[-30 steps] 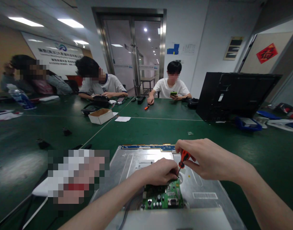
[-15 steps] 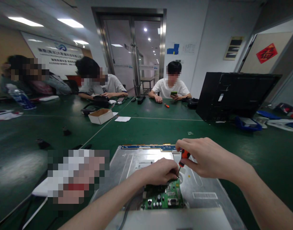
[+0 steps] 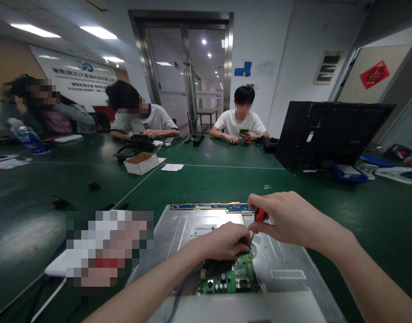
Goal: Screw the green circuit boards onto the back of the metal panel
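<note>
Looks like a mid-job moment to me: the orange-and-black screwdriver point(image 3: 260, 214) is down at the far right corner of the green circuit board point(image 3: 238, 273), so that spot isn't finished. The board sits on the back of a silvery metal panel point(image 3: 288, 262), which lies on the green bench point(image 3: 327, 197). No loose screw that I can make out, and I can't tell whether one is going in or coming out, or how many other fixings are done (the 2 hands cover a good chunk of the far edge). The blue circuit strip point(image 3: 206, 207) is in place along the panel's far edge, and a grey cable point(image 3: 176, 305) runs over the near left part.

Pose-wise, the right hand point(image 3: 290, 220) is up above the panel, forearm coming in from the lower right, wrist arched and fingers pointing down-left. Its grip is closed round the screwdriver handle, with the shaft nearly upright and tilted a touch. The left hand point(image 3: 228, 240) is lower, forearm slanting in from the lower left, knuckles up and fingers curled over the board's far edge, right beside the screwdriver tip. Can't tell if that grip is pinching anything, as the fingertips are mostly hidden
</note>
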The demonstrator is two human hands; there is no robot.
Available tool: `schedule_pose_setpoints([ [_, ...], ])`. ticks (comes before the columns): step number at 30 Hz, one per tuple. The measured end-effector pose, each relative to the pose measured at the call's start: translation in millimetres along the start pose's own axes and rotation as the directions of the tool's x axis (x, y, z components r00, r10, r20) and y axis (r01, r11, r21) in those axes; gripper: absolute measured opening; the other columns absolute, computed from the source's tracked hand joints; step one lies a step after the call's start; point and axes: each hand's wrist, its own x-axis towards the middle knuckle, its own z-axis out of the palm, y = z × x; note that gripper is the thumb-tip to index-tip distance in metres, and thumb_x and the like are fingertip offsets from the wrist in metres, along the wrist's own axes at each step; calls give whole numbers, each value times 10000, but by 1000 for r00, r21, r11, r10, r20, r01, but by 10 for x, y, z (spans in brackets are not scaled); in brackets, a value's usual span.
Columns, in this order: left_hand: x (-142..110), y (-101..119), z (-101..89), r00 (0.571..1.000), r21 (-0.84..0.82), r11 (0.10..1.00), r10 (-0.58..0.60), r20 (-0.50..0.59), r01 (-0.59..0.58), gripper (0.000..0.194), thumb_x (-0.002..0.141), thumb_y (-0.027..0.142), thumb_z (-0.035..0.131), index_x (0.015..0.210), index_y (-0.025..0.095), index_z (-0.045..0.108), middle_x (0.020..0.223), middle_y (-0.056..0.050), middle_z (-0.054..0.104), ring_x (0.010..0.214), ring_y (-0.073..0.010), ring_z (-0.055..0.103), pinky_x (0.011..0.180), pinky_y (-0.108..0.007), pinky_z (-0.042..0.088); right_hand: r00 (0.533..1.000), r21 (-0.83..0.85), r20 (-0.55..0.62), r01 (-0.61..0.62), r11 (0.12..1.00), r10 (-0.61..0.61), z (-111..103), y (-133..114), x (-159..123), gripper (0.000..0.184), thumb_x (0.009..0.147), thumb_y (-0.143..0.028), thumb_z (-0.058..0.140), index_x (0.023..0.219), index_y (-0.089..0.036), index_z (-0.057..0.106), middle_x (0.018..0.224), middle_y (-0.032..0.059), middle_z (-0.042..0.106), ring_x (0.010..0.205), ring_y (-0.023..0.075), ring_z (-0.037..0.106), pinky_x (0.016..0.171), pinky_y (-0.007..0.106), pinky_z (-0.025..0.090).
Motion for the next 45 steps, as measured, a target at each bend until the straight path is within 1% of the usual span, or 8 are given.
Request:
schedule_pose_setpoints([
  [3,4,-2,6,1000,0,1000,-8,3,8,100,848,90,674,882,180,646,903,-16,705,852,-195,650,725,-245,455,1000,28,9,24,999,-24,-2,11,-6,99,876,-247,620,946,-236,551,840,-1,715,714,199,658,560,270,285],
  [6,9,-2,12,1000,1,1000,-12,2,12,104,847,91,681,891,179,646,897,-14,704,850,-191,650,723,-242,448,997,92,12,70,993,-71,-22,9,-36,146,839,-166,586,961,-235,542,893,-6,705,755,189,649,593,274,314],
  [9,9,-1,13,1000,8,1000,-15,0,15,96,847,93,684,891,172,651,895,-22,702,836,-191,647,710,-242,438,997,112,20,73,991,-76,-40,-2,-53,172,826,-140,555,973,-229,541,899,0,694,768,187,642,612,279,327],
  [18,10,-13,20,1000,26,1000,-16,0,16,103,851,89,676,872,183,638,880,-10,697,837,-189,645,706,-246,435,997,113,26,72,991,-75,-49,-11,-40,151,832,-145,556,957,-226,535,885,-1,684,749,178,629,609,284,319],
  [24,15,-7,14,1000,30,999,-18,3,18,94,854,101,673,865,186,635,867,-6,696,818,-187,645,690,-246,436,997,85,20,73,994,-74,-37,-10,-39,152,839,-152,564,966,-232,536,892,-3,688,747,178,637,596,281,313],
  [30,2,-1,7,1000,21,1000,-7,2,7,99,863,101,669,911,182,639,919,-21,711,868,-197,656,723,-253,447,999,39,7,49,998,-50,-14,2,-25,105,856,-217,606,926,-231,529,853,-4,696,705,187,633,561,275,274],
  [37,5,-14,15,1000,9,1000,1,6,-1,140,844,77,673,928,182,637,917,-21,711,858,-196,656,716,-245,451,999,5,2,36,999,-36,-17,2,-5,98,862,-233,620,922,-229,543,833,3,707,695,195,643,547,276,252],
  [45,-9,-10,8,1000,2,1000,1,-4,-1,122,842,85,687,923,168,651,922,-30,707,862,-195,656,713,-242,451,998,21,-24,53,998,-52,-20,36,-32,87,869,-238,617,909,-233,540,799,-6,693,675,181,630,547,273,269],
])
